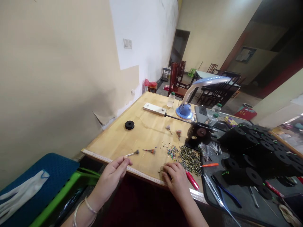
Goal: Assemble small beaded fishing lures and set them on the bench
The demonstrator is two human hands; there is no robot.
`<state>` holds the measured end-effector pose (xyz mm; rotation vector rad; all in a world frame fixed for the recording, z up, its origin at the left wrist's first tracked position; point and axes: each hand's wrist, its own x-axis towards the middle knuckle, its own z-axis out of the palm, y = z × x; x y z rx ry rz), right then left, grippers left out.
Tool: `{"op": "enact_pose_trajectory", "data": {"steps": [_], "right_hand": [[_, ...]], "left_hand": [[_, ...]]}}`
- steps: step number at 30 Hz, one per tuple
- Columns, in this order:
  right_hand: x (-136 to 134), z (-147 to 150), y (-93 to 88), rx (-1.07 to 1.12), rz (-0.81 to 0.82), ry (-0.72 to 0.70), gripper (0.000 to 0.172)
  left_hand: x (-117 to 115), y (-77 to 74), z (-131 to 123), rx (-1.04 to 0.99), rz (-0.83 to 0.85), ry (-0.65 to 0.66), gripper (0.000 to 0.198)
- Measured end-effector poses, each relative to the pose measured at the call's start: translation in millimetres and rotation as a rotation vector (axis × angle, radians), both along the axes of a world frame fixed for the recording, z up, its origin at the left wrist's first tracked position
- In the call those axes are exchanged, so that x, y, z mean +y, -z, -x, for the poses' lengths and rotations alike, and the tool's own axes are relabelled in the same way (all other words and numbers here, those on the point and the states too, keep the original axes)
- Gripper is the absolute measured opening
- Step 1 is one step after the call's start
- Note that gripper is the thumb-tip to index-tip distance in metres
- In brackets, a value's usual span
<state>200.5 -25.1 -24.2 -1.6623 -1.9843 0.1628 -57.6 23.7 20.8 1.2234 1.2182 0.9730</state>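
My left hand point(113, 173) is closed in a pinch on a thin wire with a small grey tuft point(134, 153) at its far end, held just above the wooden table point(142, 129). My right hand point(175, 176) rests curled on the table's near edge, fingers closed over something small I cannot make out. Just beyond it lies a heap of small dark and green beads point(188, 157). A second wire piece with an orange tuft point(150, 150) lies between the hands.
A black spool point(129, 125) sits mid-table, a white block with pegs point(155, 108) further back, and a blue desk lamp point(187, 108). Many black spools point(258, 151) crowd the right, with scissors point(213, 189) and pliers point(224, 190) on a dark mat. A tape measure point(132, 168) lines the near edge.
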Motion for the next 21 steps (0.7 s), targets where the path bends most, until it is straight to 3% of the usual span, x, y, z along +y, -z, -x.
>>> {"op": "enact_pose_trajectory", "data": {"steps": [3, 6, 11, 15, 17, 19, 21], "right_hand": [[-6.8, -2.1, -11.0, 0.117, -0.095, 0.057, 0.019], [-21.1, 11.1, -27.9, 0.347, -0.143, 0.105, 0.023], [-42.3, 57.8, -43.6, 0.804, 0.113, -0.132, 0.042], [-40.9, 74.6, -31.9, 1.007, 0.264, -0.148, 0.023], [-37.3, 73.2, -21.5, 1.05, 0.322, -0.083, 0.027], [-34.0, 68.7, -11.3, 1.142, 0.404, -0.007, 0.034], [-32.1, 63.6, -3.2, 1.321, 0.471, 0.101, 0.038]], "left_hand": [[-8.2, -9.8, -12.8, -0.066, 0.006, 0.111, 0.045], [-20.3, -20.7, -28.1, 0.01, -0.112, 0.221, 0.041], [-40.3, -29.1, -47.2, 0.175, -0.373, 0.418, 0.031], [-41.6, -21.5, -55.4, 0.198, -0.351, 0.422, 0.03], [-35.0, -16.2, -58.1, 0.108, -0.232, 0.412, 0.033], [-24.7, -11.7, -58.7, -0.013, -0.127, 0.339, 0.031], [-14.2, -7.9, -56.4, -0.094, -0.085, 0.182, 0.031]]}}
